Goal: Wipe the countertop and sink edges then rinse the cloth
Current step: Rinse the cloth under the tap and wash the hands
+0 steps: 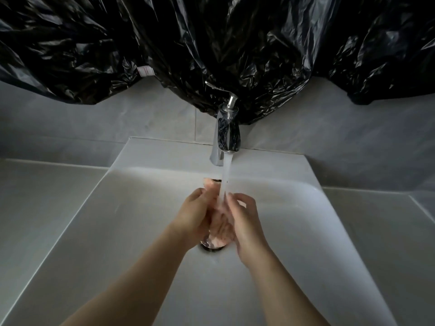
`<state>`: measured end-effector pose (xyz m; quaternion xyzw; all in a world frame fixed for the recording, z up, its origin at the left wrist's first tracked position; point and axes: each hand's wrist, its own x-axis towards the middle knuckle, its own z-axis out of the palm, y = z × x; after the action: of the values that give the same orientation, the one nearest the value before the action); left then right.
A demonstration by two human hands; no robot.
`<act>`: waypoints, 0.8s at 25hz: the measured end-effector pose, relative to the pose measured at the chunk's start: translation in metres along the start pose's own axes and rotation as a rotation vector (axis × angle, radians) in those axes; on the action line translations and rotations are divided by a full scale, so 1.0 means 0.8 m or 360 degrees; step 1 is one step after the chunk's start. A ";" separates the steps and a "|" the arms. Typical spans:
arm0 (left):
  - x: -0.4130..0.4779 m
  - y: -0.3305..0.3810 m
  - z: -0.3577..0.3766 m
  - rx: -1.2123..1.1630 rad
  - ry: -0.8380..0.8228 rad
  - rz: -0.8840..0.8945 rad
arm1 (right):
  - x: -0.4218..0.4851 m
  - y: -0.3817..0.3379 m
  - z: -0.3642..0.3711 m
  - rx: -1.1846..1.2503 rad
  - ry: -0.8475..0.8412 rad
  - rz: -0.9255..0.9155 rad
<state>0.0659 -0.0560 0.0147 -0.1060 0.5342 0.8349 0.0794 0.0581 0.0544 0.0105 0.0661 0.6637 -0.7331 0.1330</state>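
**Two hands, one cloth, one running tap**

One pale pink cloth (pixel 220 228) hangs between my two hands over the middle of the single white sink (pixel 294 208). My left hand (pixel 195 212), at 9 o'clock of the cloth, has its fingers curled round the fabric's edge. My right hand (pixel 244 220), at 3 o'clock, grips the other edge with bent fingers. Both hold the cloth and nothing else.

One chrome tap (pixel 227 132) stands at 12 o'clock from my hands, its lever raised. One stream of water (pixel 226 175) falls from it onto the top of the cloth, between my fingertips. One drain (pixel 211 248) shows at 6 o'clock, just below the cloth and partly hidden by it.

The pale worktop (pixel 35 196) flanks the sink at 9 and 3 o'clock. Grey wall tiles (pixel 117 123) rise behind. Crumpled black plastic sheeting (pixel 211 43) covers the wall above, with one small white label (pixel 144 71) at 10 o'clock from the tap.
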 end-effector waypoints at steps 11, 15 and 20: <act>0.008 0.007 -0.024 0.0555 0.0275 -0.0137 | 0.018 -0.003 -0.002 0.0025 0.0222 -0.0181; 0.004 0.003 -0.008 0.0407 0.0022 -0.0146 | 0.015 -0.006 0.000 0.0005 0.0130 -0.0214; 0.000 0.008 -0.004 0.0065 0.0029 0.0130 | 0.015 -0.001 -0.002 -0.0279 0.0166 -0.0337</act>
<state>0.0647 -0.0615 0.0191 -0.0901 0.5557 0.8254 0.0425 0.0463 0.0549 0.0081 0.0218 0.7345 -0.6777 0.0256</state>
